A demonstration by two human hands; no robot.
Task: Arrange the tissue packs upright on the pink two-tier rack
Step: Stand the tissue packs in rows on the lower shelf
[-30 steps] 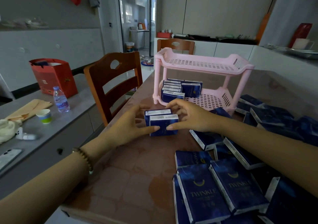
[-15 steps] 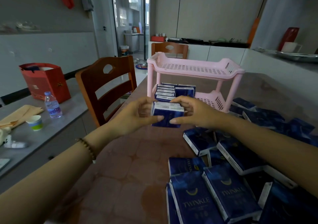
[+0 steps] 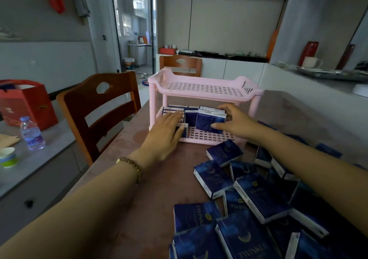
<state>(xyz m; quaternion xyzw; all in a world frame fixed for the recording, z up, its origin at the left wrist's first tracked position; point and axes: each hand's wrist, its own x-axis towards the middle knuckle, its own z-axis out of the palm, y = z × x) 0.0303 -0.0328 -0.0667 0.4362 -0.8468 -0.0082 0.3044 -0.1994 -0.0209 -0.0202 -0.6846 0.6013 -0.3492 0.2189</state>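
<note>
A pink two-tier rack (image 3: pixel 205 95) stands on the brown table. Its top tier holds nothing. Several dark blue tissue packs (image 3: pixel 174 110) stand upright at the left of its lower tier. My right hand (image 3: pixel 235 122) grips two upright packs (image 3: pixel 210 121) on the lower tier, thumb in front and fingers over their tops. With its fingers straight, my left hand (image 3: pixel 166 133) rests flat against the row of packs at the lower tier's left front. Many loose packs (image 3: pixel 253 197) lie in a heap on the table at the right.
A wooden chair (image 3: pixel 103 111) stands at the table's left edge and another (image 3: pixel 181 64) behind the rack. On the grey side counter at the left are a water bottle (image 3: pixel 31 133), a paper cup (image 3: pixel 8 157) and a red bag (image 3: pixel 27 103).
Both hands carried the two packs forward from above the table into the rack's lower tier. My left hand let go of them and now lies flat on the packs at the left.
</note>
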